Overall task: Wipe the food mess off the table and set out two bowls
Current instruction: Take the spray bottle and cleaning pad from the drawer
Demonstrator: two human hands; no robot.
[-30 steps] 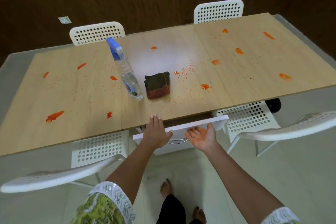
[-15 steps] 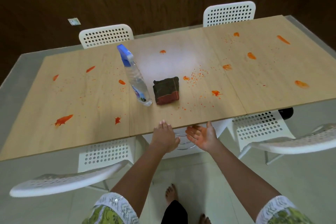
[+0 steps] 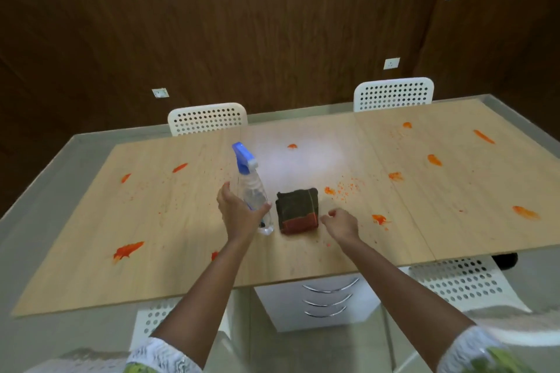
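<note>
A clear spray bottle (image 3: 250, 185) with a blue trigger head stands mid-table. My left hand (image 3: 239, 212) cups its lower part, thumb across the front and fingers spread to its left, with a small gap showing. A folded dark green and red cloth (image 3: 297, 210) lies just right of the bottle. My right hand (image 3: 341, 225) hovers at the cloth's right edge, fingers loosely curled, holding nothing. Orange food smears (image 3: 128, 250) and crumbs (image 3: 345, 191) dot the wooden table (image 3: 394, 221). No bowls are in view.
White perforated chairs stand at the far side (image 3: 207, 118) (image 3: 394, 94) and near side (image 3: 463, 281). A white drawer unit (image 3: 321, 306) with curved handles sits under the table's near edge. A dark wood wall rises behind.
Both hands rose from the drawer below the table edge and reached over the tabletop, the left to the spray bottle, the right to the cloth. The drawer now looks closed. The camera tilted up.
</note>
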